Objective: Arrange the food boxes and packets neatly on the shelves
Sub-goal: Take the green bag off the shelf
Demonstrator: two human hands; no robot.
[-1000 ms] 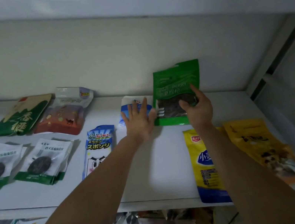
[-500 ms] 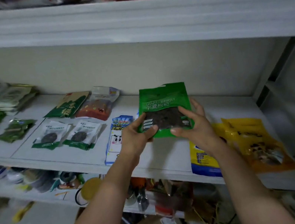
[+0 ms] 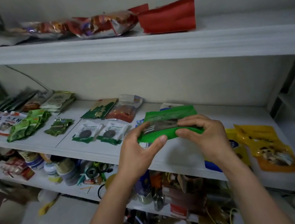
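Right now my left hand (image 3: 141,152) and right hand (image 3: 203,135) both pinch the green packet (image 3: 169,117) by its lower edge, holding it tilted above the shelf's (image 3: 244,115) front edge; next, I reckon, it wants laying flat, squared with its neighbours.

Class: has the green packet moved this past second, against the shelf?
Yes. The green packet came forward from the back of the shelf toward its front edge, gripped by left hand and right hand.

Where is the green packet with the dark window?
Head view, right of centre: the green packet is held between the left hand and right hand over the middle shelf, left of the yellow packets.
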